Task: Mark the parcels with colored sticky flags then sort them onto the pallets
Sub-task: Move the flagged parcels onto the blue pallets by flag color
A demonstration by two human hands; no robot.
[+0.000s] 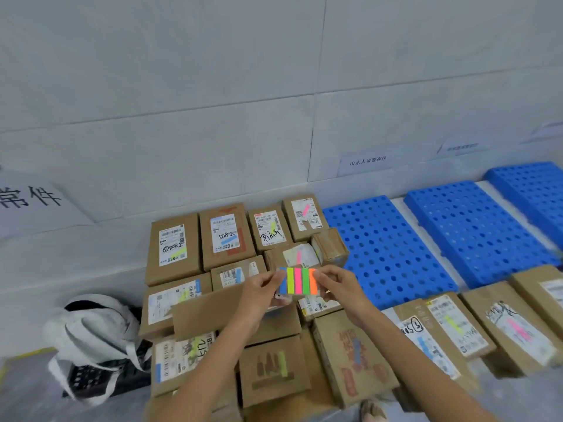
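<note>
A pad of sticky flags (298, 281) with blue, yellow-green, pink, green and orange strips is held up between both hands. My left hand (264, 287) pinches its left edge; my right hand (337, 283) pinches its right, orange edge. Beneath lie several brown cardboard parcels (173, 248), most bearing a coloured flag on their labels. Three blue perforated pallets (384, 248) lie along the wall at the right, nothing on them. More flagged parcels (515, 327) sit in front of the pallets at the lower right.
A white bag (91, 330) lies over a black crate (100, 379) at the lower left. Paper signs (367, 162) are stuck to the white tiled wall behind. A sandalled foot (371, 411) shows at the bottom edge.
</note>
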